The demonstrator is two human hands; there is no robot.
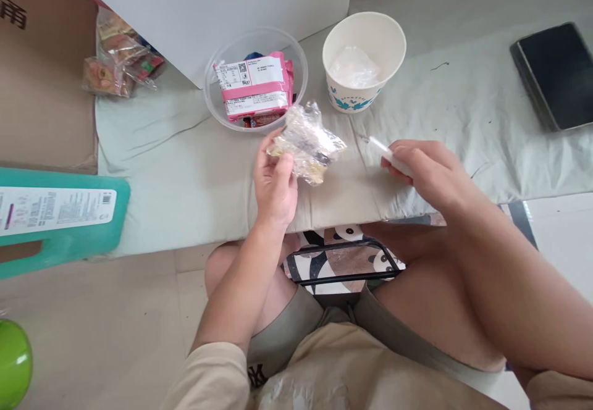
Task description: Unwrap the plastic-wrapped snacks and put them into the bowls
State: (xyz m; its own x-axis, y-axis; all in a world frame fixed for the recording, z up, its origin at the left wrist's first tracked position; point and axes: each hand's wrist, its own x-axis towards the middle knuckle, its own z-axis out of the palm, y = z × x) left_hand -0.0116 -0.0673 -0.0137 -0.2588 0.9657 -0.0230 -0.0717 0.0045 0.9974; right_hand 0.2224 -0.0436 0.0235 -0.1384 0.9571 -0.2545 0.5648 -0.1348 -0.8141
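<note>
Left hand [274, 183] pinching a clear snack wrapper [309, 141], right hand [428, 172] gripping a white tool [388, 154], paper cup [364, 61] behind

Packets in bowl [222, 104] — cup [364, 58] rightward

Label print on the pink packet [252, 86] is too small to read.

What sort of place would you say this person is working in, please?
Probably a home, not a workshop: the person sits low at a cloth-covered pad on a tiled floor. The left hand holds a snack packet; cardboard boxes stand nearby.
</note>
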